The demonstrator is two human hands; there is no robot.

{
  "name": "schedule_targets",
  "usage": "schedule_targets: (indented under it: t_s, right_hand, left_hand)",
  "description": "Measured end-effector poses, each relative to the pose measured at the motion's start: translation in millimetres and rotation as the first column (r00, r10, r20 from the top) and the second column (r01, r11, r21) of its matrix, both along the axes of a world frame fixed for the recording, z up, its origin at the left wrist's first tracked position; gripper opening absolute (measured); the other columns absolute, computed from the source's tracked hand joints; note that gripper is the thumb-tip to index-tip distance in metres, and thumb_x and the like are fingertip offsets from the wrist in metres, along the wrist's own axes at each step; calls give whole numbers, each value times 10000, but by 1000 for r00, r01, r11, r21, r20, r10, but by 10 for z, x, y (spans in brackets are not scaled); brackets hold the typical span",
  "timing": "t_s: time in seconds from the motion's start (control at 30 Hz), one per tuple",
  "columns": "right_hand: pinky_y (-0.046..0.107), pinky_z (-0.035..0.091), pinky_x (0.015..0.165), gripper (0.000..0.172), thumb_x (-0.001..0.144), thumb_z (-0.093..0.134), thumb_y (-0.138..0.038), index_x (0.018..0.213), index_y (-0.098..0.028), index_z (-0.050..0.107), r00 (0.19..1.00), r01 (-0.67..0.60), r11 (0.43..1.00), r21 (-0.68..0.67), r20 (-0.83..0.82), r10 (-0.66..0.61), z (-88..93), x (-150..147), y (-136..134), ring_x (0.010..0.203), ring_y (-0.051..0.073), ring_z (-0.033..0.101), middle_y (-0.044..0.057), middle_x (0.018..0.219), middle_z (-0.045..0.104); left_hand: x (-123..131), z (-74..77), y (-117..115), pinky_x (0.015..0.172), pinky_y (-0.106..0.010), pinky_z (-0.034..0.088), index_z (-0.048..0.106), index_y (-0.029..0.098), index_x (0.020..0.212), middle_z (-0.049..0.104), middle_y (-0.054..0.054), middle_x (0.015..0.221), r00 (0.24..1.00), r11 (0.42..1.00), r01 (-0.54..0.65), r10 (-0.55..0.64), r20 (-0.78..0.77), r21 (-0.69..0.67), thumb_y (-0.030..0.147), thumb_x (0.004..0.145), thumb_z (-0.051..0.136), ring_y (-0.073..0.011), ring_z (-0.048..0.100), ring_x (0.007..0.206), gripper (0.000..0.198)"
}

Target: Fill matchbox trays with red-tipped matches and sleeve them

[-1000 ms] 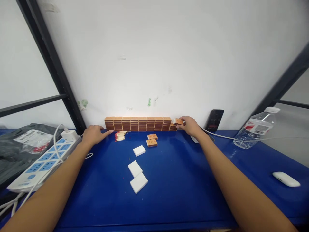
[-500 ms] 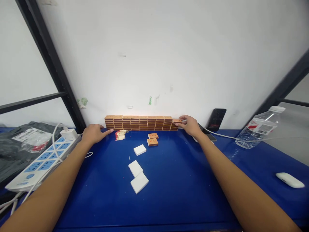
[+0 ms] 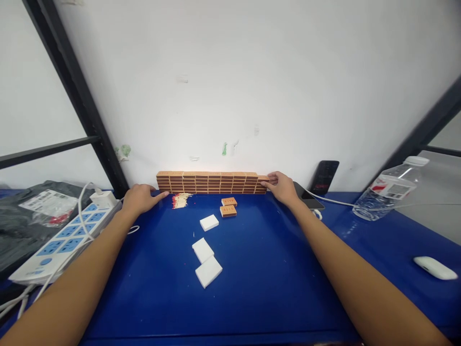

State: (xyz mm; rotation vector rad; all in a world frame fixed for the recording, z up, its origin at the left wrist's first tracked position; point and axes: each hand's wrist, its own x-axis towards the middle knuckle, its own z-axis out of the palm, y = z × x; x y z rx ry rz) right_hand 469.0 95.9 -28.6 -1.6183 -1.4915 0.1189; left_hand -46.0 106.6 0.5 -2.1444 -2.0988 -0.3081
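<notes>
A long wall of stacked matchboxes [image 3: 207,183] stands on the blue table against the white wall. At its right end, my right hand [image 3: 282,186] has thumb and fingers around a matchbox [image 3: 263,178] on the upper part of the stack. My left hand [image 3: 141,198] rests on the table by the stack's left end, thumb stretched out and apart from the fingers, holding nothing. A heap of red-tipped matches [image 3: 180,200] lies near that thumb. Two orange matchboxes [image 3: 228,211] lie in front of the stack, with three white boxes [image 3: 209,271] nearer me.
On the left are a power strip [image 3: 65,240] with white cables and a dark plastic bag [image 3: 21,226]. To the right, a phone [image 3: 324,177] leans on the wall, beside a flat dark device [image 3: 308,197], a plastic bottle [image 3: 391,190] and a white case [image 3: 435,267].
The matchbox at my right hand now sits straighter and closer against the stack's right end. The camera view has shifted slightly. My left hand has stayed in place.
</notes>
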Motion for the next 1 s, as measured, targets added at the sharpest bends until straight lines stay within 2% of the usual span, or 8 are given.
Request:
schedule_targets:
  t_s: [0.17,0.23,0.3,0.4,0.47,0.7,0.9,1.0]
  right_hand:
    - [406,509,796,304,875,731,-464,1016,-202,673,959,97,989,108,255,-122,183,-55,-143,911,284,672,133,1051,729]
    - [376,476,748,271,921,662,-479,940,-209,681,946,47,990,134,313,-87,287,-156,-211,845,253,641,108,970,710]
    - [336,446,682,304,929,649,-508,876,-213,697,946,-158,987,-14,284,155,373,-331,-277,730,205,594,52,806,676]
    - [308,470,665,326,855,736,-489,1009,-202,752,809,-521,813,-262,151,567,431,-669,-375,709,172,579,37,866,712]
    - [310,486,695,321,814,774,-432,1037,-202,767,731,-604,734,-312,150,665,427,-863,-437,765,175,600,53,963,727]
    - [304,464,659,382,704,901,-441,956,-205,739,700,-574,681,-454,158,696,321,-1000,-491,776,195,606,55,953,698]
    - [298,416,674,343,815,823,-530,813,-216,686,653,-635,621,-460,110,750,282,-1053,-486,741,183,595,1,787,648]
    - [302,422,691,321,902,747,-518,817,-210,713,706,-603,673,-428,108,700,263,-1172,-521,753,182,625,18,806,708]
  left_hand:
    - [-10,-17,11,857,-430,524,840,160,1175,807,-195,1168,1000,1000,-8,9,-8,20,845,901,421,-418,720,1128,848]
    - [-8,-15,11,864,-430,523,837,159,1180,807,-195,1170,1000,1000,-11,11,-13,24,843,906,413,-415,718,1132,850]
    - [1,-9,3,869,-429,523,834,158,1190,806,-193,1178,1000,1000,-12,13,-18,22,837,911,412,-412,716,1141,847]
    - [19,5,-18,871,-424,525,833,154,1190,803,-194,1193,1000,1000,-7,7,-16,28,827,917,416,-411,717,1142,837]
    - [26,13,-31,869,-421,526,835,150,1181,803,-199,1190,1000,999,-6,6,-9,35,822,920,417,-413,720,1135,833]
    - [24,11,-34,888,-419,531,841,159,1179,804,-206,1175,1000,998,-9,10,-18,55,826,921,412,-416,717,1139,834]
    - [13,3,-21,871,-432,525,835,153,1191,806,-209,1164,1000,999,-8,9,-24,44,827,929,395,-418,715,1125,847]
    - [9,3,-21,871,-424,521,838,151,1161,808,-207,1156,1000,999,4,-3,-19,46,827,930,393,-417,717,1128,842]
